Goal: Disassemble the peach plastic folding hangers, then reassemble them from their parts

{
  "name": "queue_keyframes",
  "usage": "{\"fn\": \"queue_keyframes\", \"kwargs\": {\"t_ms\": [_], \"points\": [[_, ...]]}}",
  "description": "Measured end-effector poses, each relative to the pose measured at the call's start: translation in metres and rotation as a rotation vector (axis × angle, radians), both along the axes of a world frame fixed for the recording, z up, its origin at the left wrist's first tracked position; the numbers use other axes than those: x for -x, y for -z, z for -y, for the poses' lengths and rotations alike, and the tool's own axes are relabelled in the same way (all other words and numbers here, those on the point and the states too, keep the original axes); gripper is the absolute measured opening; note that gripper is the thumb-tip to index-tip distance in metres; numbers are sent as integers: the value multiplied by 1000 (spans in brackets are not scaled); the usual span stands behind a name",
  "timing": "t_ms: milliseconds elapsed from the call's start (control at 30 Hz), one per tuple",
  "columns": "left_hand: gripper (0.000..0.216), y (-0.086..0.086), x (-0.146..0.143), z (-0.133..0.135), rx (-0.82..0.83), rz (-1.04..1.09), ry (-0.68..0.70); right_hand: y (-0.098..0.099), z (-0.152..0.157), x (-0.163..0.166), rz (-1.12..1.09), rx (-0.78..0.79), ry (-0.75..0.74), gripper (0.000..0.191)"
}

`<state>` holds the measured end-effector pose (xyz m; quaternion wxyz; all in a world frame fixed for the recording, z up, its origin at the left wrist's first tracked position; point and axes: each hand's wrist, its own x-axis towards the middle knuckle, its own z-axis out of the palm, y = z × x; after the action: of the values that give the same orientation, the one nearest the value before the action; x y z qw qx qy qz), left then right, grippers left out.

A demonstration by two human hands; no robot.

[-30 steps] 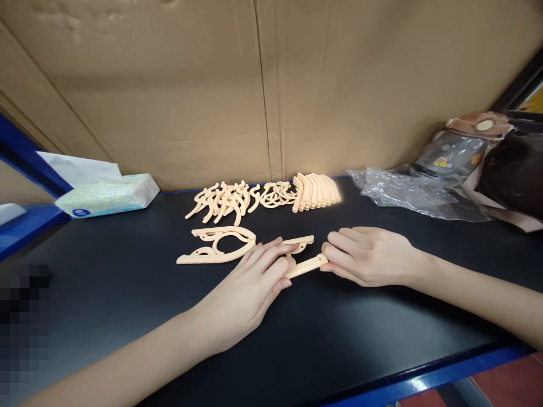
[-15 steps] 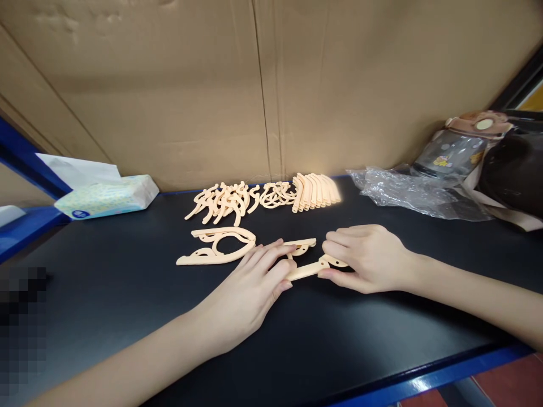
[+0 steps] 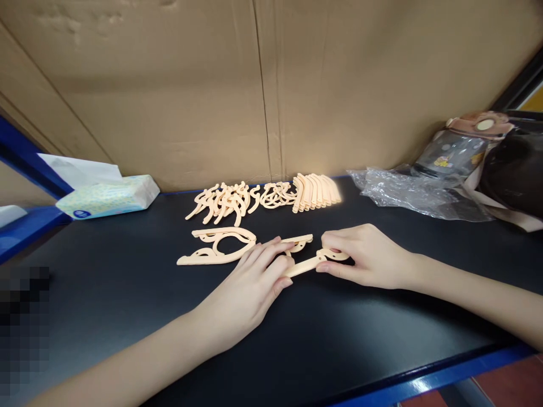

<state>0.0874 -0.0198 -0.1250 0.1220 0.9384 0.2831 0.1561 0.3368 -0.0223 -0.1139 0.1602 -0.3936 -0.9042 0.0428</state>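
A peach plastic arm (image 3: 309, 264) lies flat on the black counter (image 3: 127, 294), near its middle and a little toward the front edge, slanting up from left to right. The left hand (image 3: 250, 288) lies over its left end: the fingers are stretched out and close together on top, the thumb is tucked against the near side, so the end is pinched lightly between them. The right hand (image 3: 369, 257) holds the other end (the wider one, with small holes), squeezed between the thumb below and the curled fingers above. Both wrists rest on the counter.

Just behind the arm, touching the left fingertips, lies a short curved piece (image 3: 299, 242) of the same plastic. To its left, just beside the left hand, sits a folded hanger (image 3: 216, 246) with its parts laid flat.

Along the back edge, against the cardboard wall (image 3: 190, 102), the loose parts are laid out: a heap of hook pieces (image 3: 223, 202), a few looped pieces (image 3: 276, 195) beside them, and a neat row of arms (image 3: 316, 191) standing on edge. A tissue pack (image 3: 108, 195) sits at the back left corner by the blue frame. Toward the back right corner there is a crumpled clear plastic bag (image 3: 407, 192), then a water bottle (image 3: 456, 151) lying tilted and a dark bag (image 3: 515, 175), well apart from both hands.
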Motion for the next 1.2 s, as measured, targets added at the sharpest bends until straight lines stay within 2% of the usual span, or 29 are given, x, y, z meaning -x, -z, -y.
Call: {"fn": "queue_keyframes", "kwargs": {"t_ms": [300,567,700,867,967,1200], "points": [[21,0,0,0,-6,-18,0,-4,2,3,13,199,-28,28],[21,0,0,0,-9,-33,11,-3,1,3,17,204,-44,28],[19,0,-1,0,6,-24,-2,-3,-1,1,-52,263,-7,32],[17,2,-1,0,-2,-25,8,-4,-1,1,-91,333,-67,30],[17,2,-1,0,-23,-33,12,-3,0,1,-34,277,-60,30],[17,1,-2,0,-51,-34,19,2,0,0,137,23,-11,34]]}}
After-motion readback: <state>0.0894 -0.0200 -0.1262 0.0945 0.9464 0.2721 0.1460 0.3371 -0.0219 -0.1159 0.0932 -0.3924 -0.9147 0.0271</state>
